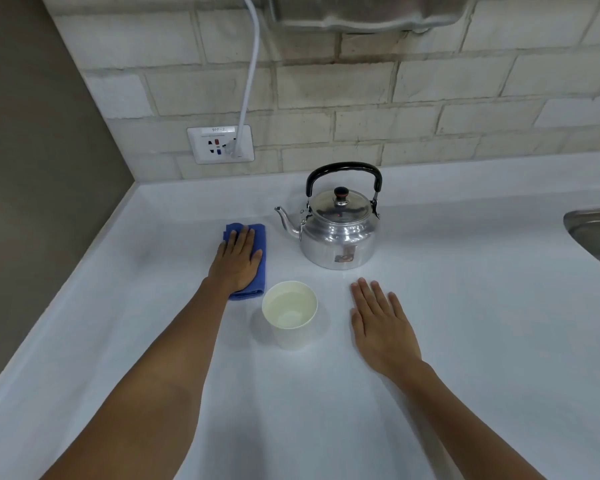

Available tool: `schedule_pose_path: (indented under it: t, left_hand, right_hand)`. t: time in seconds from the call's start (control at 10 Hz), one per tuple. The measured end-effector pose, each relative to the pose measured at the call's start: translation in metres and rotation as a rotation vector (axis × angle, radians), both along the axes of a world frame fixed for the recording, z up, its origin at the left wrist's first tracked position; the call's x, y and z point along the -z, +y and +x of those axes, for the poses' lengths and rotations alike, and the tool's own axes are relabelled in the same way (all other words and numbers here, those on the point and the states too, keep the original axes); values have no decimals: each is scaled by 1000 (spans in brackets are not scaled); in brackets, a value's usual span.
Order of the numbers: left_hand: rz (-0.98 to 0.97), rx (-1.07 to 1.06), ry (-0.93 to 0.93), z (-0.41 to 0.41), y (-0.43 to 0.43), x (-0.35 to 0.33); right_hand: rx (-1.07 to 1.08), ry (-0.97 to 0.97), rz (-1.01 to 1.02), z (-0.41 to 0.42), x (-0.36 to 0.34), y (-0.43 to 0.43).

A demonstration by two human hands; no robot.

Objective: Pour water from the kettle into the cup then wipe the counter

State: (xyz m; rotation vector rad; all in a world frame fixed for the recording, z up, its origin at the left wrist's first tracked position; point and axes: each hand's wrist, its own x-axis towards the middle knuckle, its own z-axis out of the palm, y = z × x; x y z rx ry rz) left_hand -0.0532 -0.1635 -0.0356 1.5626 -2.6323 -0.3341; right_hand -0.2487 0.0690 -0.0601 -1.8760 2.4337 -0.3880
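Pressing flat on a folded blue cloth [248,261], the left hand [236,263] lies palm down with fingers straight and together, gripping nothing, only weighing on the fabric; the cloth sits toward the left edge of the worktop [465,341], partly covered by the hand. The right hand [381,327] rests palm down on the bare worktop, fingers extended and slightly spread, holding nothing. Between the two hands stands the cup [289,313], upright, with water in it, just beside the cloth's near corner but apart from both hands. The kettle [336,223] stands upright behind the cup, toward the back edge, lid on, black handle raised, spout pointing left toward the cloth; it touches neither hand. A sink [596,233] shows at the right edge; a socket [220,144] with a white cable [252,71] plugged in sits on the brick wall behind.
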Motion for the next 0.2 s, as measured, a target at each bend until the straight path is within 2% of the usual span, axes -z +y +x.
schedule_pose_path:
  t: [0.2]
  left_hand:
    - [-168,-23,86,6,3,-39]
  right_hand:
    - [-13,-25,-11,-6,-8,2]
